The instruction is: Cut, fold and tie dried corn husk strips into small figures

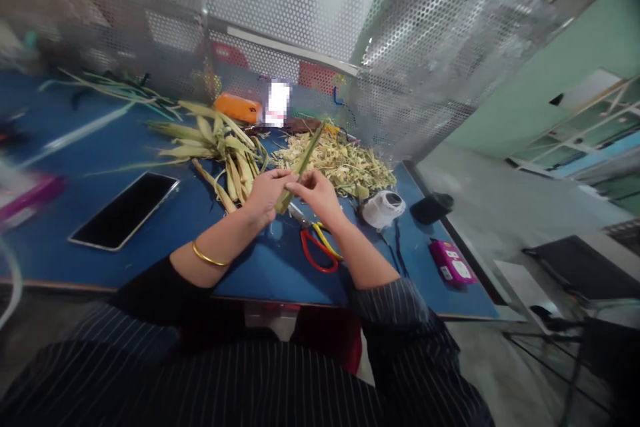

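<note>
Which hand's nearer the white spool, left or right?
Right. The right hand is to the spool's left, with a gap between them; the left hand is farther left, on the far side of the right hand from the spool.

Over the blue table (280,280), the left hand (266,195), with a gold bangle (206,259) on its forearm, and the right hand (316,192) pinch a slanting green husk strip (309,152) between them. Red-and-yellow-handled scissors (306,225) lie just beside the hands. From here I see a bunch of dry husks (220,140) to the left, a heap of shreds (345,163) beyond the right hand, and a white thread spool (379,211) near it.
</note>
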`<state>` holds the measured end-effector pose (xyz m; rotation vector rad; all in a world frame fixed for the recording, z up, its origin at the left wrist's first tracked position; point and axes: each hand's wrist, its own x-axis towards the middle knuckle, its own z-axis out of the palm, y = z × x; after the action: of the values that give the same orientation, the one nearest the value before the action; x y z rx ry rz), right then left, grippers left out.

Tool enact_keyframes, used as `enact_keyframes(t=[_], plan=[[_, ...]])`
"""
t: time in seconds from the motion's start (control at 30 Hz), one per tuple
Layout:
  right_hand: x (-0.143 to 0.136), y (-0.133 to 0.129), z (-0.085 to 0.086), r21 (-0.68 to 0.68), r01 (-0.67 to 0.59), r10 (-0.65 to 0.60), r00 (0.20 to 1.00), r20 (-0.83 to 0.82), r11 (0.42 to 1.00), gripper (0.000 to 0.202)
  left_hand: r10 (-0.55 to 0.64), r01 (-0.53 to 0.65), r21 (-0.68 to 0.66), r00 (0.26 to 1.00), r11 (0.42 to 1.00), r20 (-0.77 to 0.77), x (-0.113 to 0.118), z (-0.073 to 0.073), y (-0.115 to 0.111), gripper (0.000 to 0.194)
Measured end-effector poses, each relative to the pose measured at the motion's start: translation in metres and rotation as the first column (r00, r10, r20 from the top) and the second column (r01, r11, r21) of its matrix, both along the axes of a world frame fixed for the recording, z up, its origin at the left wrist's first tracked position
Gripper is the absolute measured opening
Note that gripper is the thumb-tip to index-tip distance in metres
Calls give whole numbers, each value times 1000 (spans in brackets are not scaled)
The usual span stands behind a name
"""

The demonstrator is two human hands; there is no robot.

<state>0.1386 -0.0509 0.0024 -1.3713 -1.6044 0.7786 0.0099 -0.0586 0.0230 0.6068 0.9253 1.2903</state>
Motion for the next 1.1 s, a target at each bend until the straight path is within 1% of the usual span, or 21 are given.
enact_keyframes(t=[0.07, 0.13, 0.23, 0.33, 0.37, 0.43, 0.5, 0.57, 0.63, 0.7, 0.8, 0.97, 1.1], plan=[[-7, -1, -13, -44, -90, 88, 995, -53, 995, 33, -68, 70, -59, 997, 996, 26, -2, -5, 2, 15], [-7, -5, -20, -89, -143, 127, 978, -164, 986, 30, -149, 151, -86, 988, 985, 31, -5, -10, 7, 10], [-1, -10, -17, -147, -157, 99, 935, -342, 977, 31, -179, 182, -77, 983, 980, 48, -8, -18, 16, 5], [4, -11, -9, -167, -182, 91, 891, -446, 969, 30, -184, 191, -83, 979, 978, 87, -7, -23, 19, 8], [5, -11, -8, -161, -175, 86, 891, -446, 971, 30, -179, 186, -84, 980, 979, 82, -7, -24, 18, 10], [7, -10, -8, -114, -111, 61, 924, -378, 987, 30, -173, 174, -50, 985, 983, 23, -4, -24, 13, 18], [8, -8, -11, -35, -30, 20, 964, -266, 999, 28, -195, 200, 40, 975, 979, -105, -1, -24, 7, 28], [11, -6, -14, 26, 9, -4, 981, -196, 1000, 26, -225, 262, 105, 935, 959, -273, 3, -25, 2, 36], [13, -4, -14, 26, -5, 11, 976, -216, 1000, 28, -244, 311, 129, 894, 942, -377, 4, -27, 0, 39], [15, -3, -13, -9, -33, 29, 957, -288, 999, 31, -238, 313, 143, 891, 939, -388, 5, -28, 1, 37], [19, -3, -9, -49, -29, 9, 930, -368, 998, 34, -178, 253, 171, 915, 952, -363, 4, -28, 3, 28], [23, -1, -4, -15, 26, -30, 938, -345, 1000, 33, -118, 195, 165, 915, 967, -387, 4, -22, 4, 7], [23, 0, -5, -12, 55, -55, 934, -352, 998, 35, -80, 173, 183, 900, 968, -429, 5, -21, 4, 6]])
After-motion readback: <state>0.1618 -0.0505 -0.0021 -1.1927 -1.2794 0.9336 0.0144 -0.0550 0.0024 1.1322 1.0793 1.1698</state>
